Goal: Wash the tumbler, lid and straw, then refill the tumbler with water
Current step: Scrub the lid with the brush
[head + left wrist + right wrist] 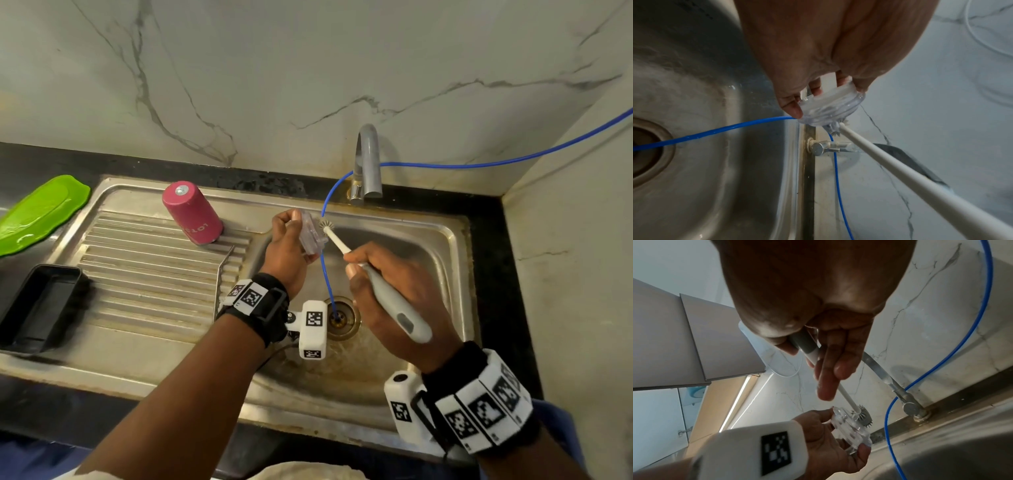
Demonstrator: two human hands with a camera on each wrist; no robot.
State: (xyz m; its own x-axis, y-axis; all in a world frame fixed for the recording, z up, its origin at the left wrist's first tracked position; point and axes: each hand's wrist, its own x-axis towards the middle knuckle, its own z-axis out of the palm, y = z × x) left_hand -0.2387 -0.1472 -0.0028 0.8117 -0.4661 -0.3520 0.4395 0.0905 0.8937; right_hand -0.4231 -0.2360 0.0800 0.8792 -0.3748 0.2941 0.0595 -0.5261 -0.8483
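My left hand (291, 240) holds the clear plastic lid (311, 236) upright over the sink basin, fingers and thumb on its rim; the lid (830, 108) fills the fingertips in the left wrist view. My right hand (387, 281) grips the grey handle of a bottle brush (394, 301). Its white shaft runs up to a grey bristle head (326, 225) that touches the lid's face (853, 423). The pink tumbler (191, 212) stands upside down on the drainboard at the back left. A thin metal straw (222, 274) lies on the drainboard's right edge.
The steel sink (445, 240) has a drain (342, 318) with a blue hose (325, 274) running into it from the wall. The tap (368, 161) stands behind the basin. A green board (37, 212) and a black tray (37, 308) lie at the left.
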